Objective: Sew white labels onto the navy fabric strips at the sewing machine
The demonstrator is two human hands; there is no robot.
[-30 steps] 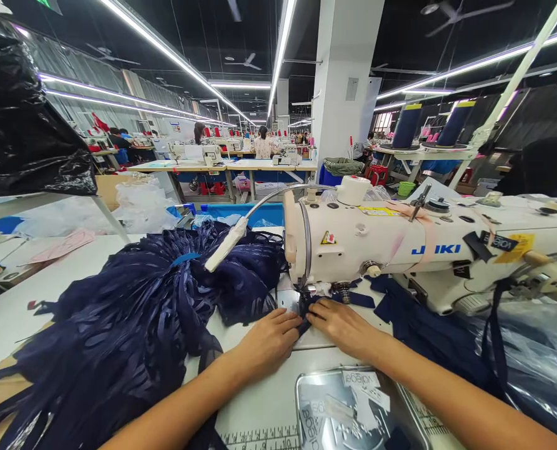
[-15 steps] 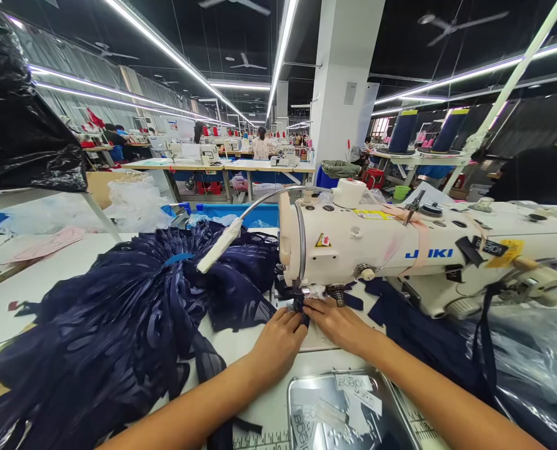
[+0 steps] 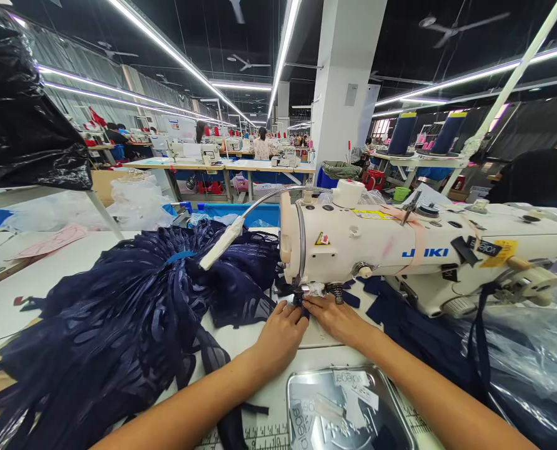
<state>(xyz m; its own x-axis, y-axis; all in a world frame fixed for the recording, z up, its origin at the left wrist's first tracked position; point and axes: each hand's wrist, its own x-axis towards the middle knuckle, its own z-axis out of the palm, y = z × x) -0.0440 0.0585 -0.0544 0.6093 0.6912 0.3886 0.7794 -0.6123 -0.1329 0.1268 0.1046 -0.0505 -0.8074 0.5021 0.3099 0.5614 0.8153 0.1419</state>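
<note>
Both hands meet at the needle area of a white sewing machine (image 3: 353, 244). My left hand (image 3: 282, 331) has its fingers closed and pressed on a small piece of navy fabric (image 3: 305, 310) just in front of the presser foot (image 3: 297, 297). From the other side my right hand (image 3: 337, 320) pinches the same piece, its fingertips close under the machine head. Most of the piece is hidden by the fingers and the foot. Left of my left hand lies a large bundle of navy garments (image 3: 132, 300), gathered by a blue tie (image 3: 180, 257).
A metal tray (image 3: 291, 381) with labels and small clear pieces sits between my forearms. A work lamp (image 3: 222, 240) on a bendable arm hangs over the bundle. More navy fabric (image 3: 414, 319) and clear plastic (image 3: 531, 350) lie at right. Thread cones (image 3: 402, 133) stand behind.
Both hands stay at the presser foot with almost no shift. A navy strap below my left forearm hangs slightly differently. The view has moved a little.
</note>
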